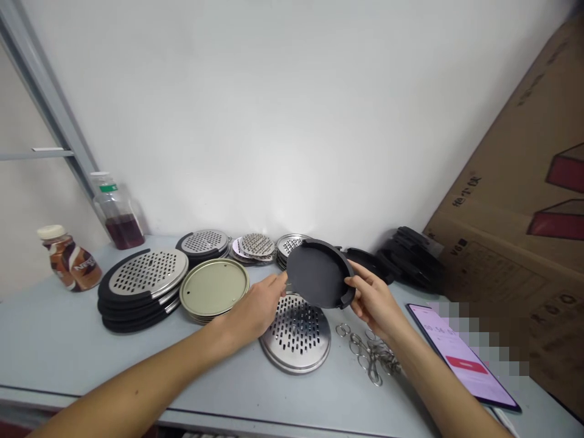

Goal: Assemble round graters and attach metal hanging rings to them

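Observation:
My right hand (371,298) grips a shallow round black plastic holder (317,277) by its raised right rim, thumb on the inside. The holder is tilted towards me above a perforated metal grater disc (296,334). My left hand (264,301) is closed in a pinch at the holder's left edge. A thin light line shows by its fingertips; what they hold is too small to make out. Just below my right hand lies a loose heap of bent metal wire rings (376,356). Left of my left hand is a stack of pale gold round lids (214,286).
Stacked graters with black rims (143,280) stand at left, more graters (203,241) and small grater discs (257,245) along the wall. Black holders (410,258) pile at back right. A phone (460,359) lies beside a cardboard box (502,243). Two bottles (70,258) (118,219) stand far left.

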The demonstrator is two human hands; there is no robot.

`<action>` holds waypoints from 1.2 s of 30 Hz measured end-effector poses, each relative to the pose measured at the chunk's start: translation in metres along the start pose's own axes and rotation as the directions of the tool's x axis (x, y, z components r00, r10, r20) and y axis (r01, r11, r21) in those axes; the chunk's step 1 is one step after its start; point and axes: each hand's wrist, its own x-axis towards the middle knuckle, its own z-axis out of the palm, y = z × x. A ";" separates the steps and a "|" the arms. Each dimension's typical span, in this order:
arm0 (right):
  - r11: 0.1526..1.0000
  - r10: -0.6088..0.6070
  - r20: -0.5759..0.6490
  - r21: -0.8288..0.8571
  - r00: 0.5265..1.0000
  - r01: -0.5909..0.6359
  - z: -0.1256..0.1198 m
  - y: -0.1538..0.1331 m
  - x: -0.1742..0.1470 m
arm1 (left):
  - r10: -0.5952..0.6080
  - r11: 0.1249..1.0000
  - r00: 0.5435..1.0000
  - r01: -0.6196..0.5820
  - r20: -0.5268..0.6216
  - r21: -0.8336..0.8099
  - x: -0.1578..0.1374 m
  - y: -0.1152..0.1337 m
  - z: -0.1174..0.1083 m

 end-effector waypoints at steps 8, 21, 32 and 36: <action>0.998 -0.069 0.018 0.004 0.997 0.068 0.006 0.002 -0.005 | -0.040 0.999 0.997 0.038 -0.068 -0.031 0.004 0.002 0.003; 0.986 -0.025 0.245 0.166 0.969 -0.017 0.019 0.004 -0.016 | -0.282 0.731 0.959 0.188 -0.039 -0.656 -0.001 0.011 0.003; 0.976 -0.091 0.270 0.213 0.959 0.033 0.010 -0.009 -0.019 | -0.302 0.589 0.942 0.065 -0.145 -0.806 -0.003 0.018 0.001; 0.983 -0.100 0.305 0.179 0.947 0.046 0.005 -0.016 -0.024 | -0.149 0.850 0.945 -0.029 -0.292 -0.526 -0.004 0.022 -0.001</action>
